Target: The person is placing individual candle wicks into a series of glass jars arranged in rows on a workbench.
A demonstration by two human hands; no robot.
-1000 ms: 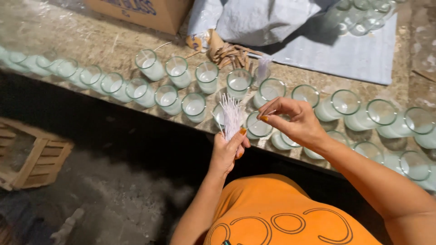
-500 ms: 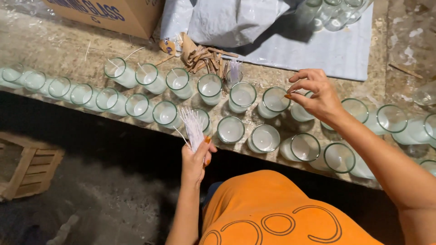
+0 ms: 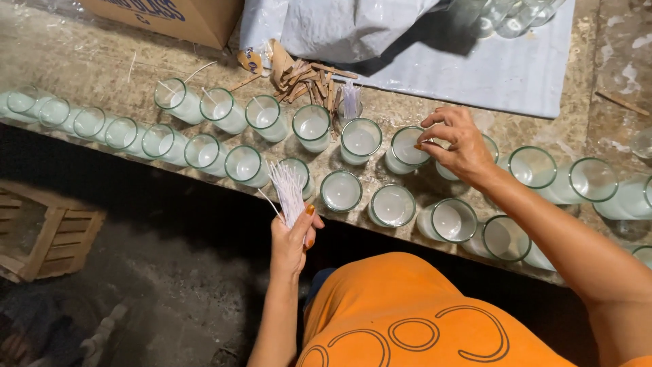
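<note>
head view | left hand [image 3: 292, 238] closed around a fanned bundle of white wicks [image 3: 288, 190], held at the counter's [image 3: 88, 68] near edge | right hand [image 3: 458, 144] hovers over a wax-filled glass [image 3: 406, 148] mid-counter, fingertips pinched together; whether they hold a wick cannot be told | two rows of wax-filled glasses [image 3: 244, 165] along the near edge | cardboard box [image 3: 170, 17] at the far left corner

We see a cardboard box [image 3: 166, 17] at the bench's far edge, crumpled white plastic sheeting [image 3: 339, 27], a wooden crate [image 3: 51, 234] on our floor, brown wood scraps [image 3: 309, 78].
</note>
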